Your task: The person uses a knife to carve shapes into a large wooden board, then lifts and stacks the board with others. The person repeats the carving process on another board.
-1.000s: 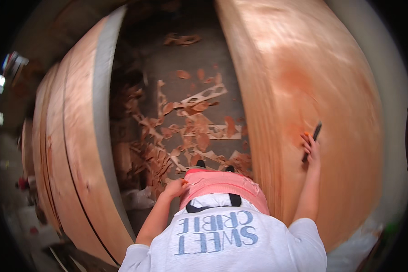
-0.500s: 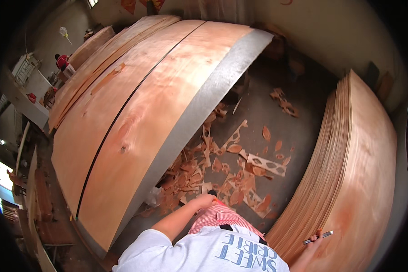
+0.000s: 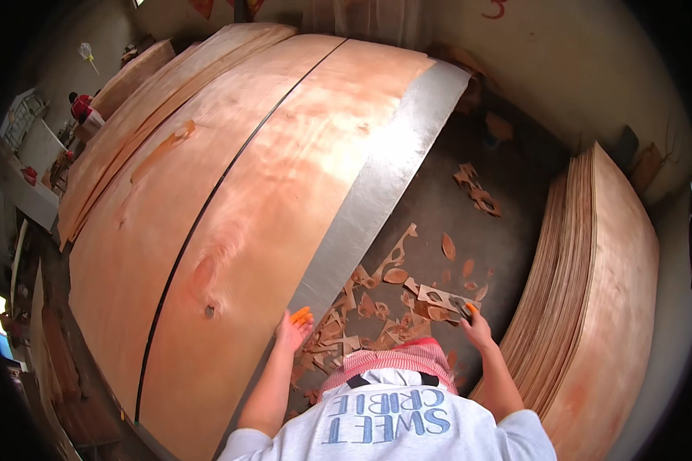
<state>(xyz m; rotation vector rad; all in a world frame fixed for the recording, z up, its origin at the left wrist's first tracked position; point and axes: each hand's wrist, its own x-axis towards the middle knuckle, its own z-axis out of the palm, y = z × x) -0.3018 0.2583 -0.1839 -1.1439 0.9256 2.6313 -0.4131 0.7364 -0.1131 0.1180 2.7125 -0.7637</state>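
Note:
My left hand (image 3: 291,332), with orange covers on its fingers, is over the near part of the table's grey metal edge (image 3: 361,192). Its fingers are stretched out and nothing shows in them. My right hand (image 3: 478,332) is closed around a knife (image 3: 463,309) with a flat blade, above the floor scraps; something orange shows at its thumb. A broad, pale reddish wood veneer sheet (image 3: 284,207) covers the table, marked by a dark knot hole (image 3: 209,311). Along its length runs a thin black strip (image 3: 207,200).
To my right stands a tall stack of veneer sheets (image 3: 600,307). Veneer scraps (image 3: 384,307), several with leaf-shaped holes, litter the floor between table and stack. More sheets (image 3: 154,107) lie on the table's far left side. A person in red (image 3: 81,106) is far left.
My right hand has swung from over the stack to in front of me with the knife. My left hand has moved from my waist out to the table edge, and my body has turned.

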